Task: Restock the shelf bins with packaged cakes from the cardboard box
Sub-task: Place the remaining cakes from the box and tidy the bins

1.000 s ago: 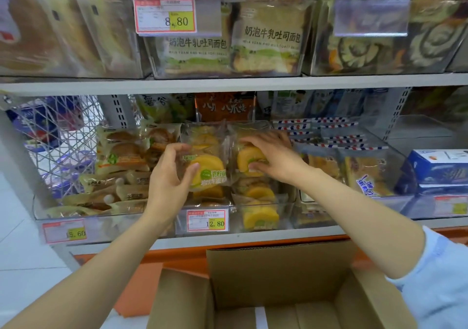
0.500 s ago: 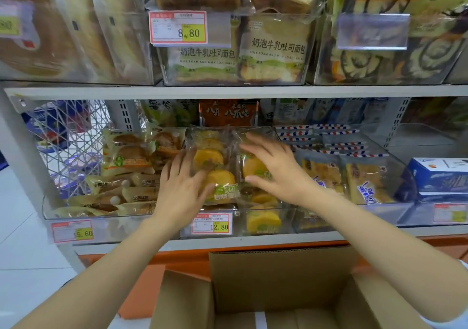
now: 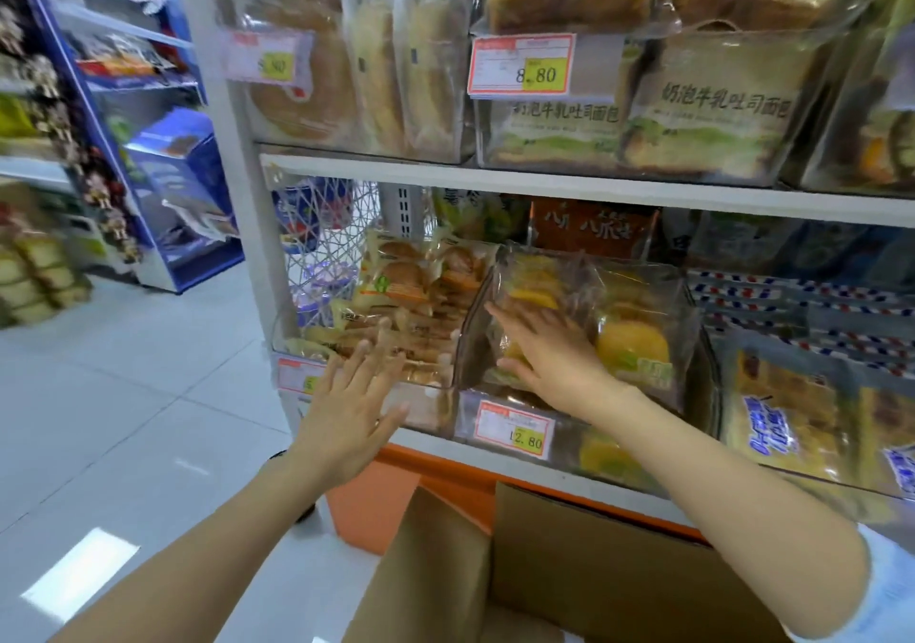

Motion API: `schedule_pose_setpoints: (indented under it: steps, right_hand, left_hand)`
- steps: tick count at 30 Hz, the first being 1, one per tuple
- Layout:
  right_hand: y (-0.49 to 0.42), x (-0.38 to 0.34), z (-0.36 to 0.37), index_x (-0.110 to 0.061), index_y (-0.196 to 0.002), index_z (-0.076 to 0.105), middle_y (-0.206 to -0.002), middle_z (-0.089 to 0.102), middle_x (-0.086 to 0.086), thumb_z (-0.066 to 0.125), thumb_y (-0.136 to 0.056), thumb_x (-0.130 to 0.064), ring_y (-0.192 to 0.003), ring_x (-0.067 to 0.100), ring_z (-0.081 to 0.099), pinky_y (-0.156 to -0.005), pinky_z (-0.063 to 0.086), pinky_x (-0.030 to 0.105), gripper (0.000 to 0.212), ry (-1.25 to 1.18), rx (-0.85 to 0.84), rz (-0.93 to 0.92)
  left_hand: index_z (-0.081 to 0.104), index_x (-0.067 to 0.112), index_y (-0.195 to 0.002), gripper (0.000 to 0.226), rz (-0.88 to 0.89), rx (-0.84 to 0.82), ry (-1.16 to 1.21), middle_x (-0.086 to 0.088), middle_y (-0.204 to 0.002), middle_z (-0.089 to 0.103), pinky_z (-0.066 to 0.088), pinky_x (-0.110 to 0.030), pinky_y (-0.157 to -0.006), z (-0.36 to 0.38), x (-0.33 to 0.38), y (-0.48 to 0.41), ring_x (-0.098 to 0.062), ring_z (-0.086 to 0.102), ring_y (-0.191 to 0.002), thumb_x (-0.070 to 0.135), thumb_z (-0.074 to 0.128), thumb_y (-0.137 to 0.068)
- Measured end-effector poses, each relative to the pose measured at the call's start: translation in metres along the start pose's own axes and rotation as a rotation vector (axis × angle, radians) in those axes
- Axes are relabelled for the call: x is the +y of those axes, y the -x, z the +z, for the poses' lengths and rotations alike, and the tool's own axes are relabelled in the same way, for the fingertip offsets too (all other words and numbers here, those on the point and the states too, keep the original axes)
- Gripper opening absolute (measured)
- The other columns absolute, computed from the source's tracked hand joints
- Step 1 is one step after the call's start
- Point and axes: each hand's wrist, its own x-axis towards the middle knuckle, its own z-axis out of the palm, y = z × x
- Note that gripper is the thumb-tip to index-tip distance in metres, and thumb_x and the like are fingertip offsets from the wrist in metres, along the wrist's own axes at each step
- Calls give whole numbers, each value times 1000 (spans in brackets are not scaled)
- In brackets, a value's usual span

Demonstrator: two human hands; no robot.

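Clear packs of yellow cakes (image 3: 634, 340) stand in a clear shelf bin (image 3: 703, 375) on the lower shelf, above a 12.80 price tag (image 3: 515, 428). My right hand (image 3: 549, 350) lies flat with straight fingers against the left packs in that bin. My left hand (image 3: 354, 407) hovers open with spread fingers in front of the neighbouring bin of brown buns (image 3: 411, 305), holding nothing. The open cardboard box (image 3: 584, 573) sits below the shelf at the bottom of the view; its inside is mostly out of sight.
Bagged toast loaves (image 3: 713, 112) fill the upper shelf behind an 8.80 tag. Blue-labelled cake packs (image 3: 792, 414) sit in the bin to the right. A white shelf post (image 3: 232, 157) marks the left end, beyond it a tiled aisle (image 3: 124, 395) and a blue rack (image 3: 163, 157).
My left hand has let go of the yellow cake pack and drawn back to the left. My right hand stays on the packs. The view has swung left toward the aisle.
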Motion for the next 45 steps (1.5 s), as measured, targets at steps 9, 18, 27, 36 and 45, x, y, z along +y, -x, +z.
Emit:
schedule_pose_setpoints:
  steps: [9, 18, 27, 36, 45]
  right_hand:
    - [-15, 8, 4, -31, -153, 7, -161, 9, -1, 37, -97, -53, -147, 22, 7, -118, 8, 41, 67, 24, -15, 30]
    - [-49, -65, -25, -22, -137, 47, -141, 47, 0, 50, -97, -32, -131, 15, 41, -109, 34, 30, 41, -351, 380, 9]
    - [-154, -120, 24, -24, -151, 23, -162, 7, -1, 44, -100, -35, -149, 18, 5, -117, 9, 33, 57, -346, 38, 339]
    - [-189, -108, 41, -28, -151, 22, -150, 22, 8, 55, -92, -45, -141, 36, 12, -113, 20, 44, 69, -90, -17, 591]
    - [-197, -104, 22, -25, -137, 44, -143, 40, 5, 79, -75, -34, -136, 28, 30, -103, 27, 33, 72, -179, 9, 356]
  left_hand:
    - [6, 30, -153, 79, -14, -40, -43, 7, -157, -9, -12, -38, -116, -2, -1, 0, -16, -6, -149, 63, -9, -83]
    - [54, 20, -127, 40, 295, 284, 40, 1, -130, 54, 27, -44, -111, -15, -86, -25, -25, 45, -128, 36, 30, -99]
    - [41, 17, -143, 48, 564, 317, -32, -8, -142, 50, 9, -43, -121, 3, -162, -38, -27, 39, -136, 36, 32, -100]
    - [44, 15, -143, 50, 599, 268, 50, -8, -141, 51, 13, -46, -120, 11, -167, -42, -28, 37, -139, 36, 29, -101]
    - [37, 19, -146, 49, 536, 277, 57, -4, -142, 51, 19, -47, -117, 8, -162, -37, -23, 37, -140, 36, 27, -101]
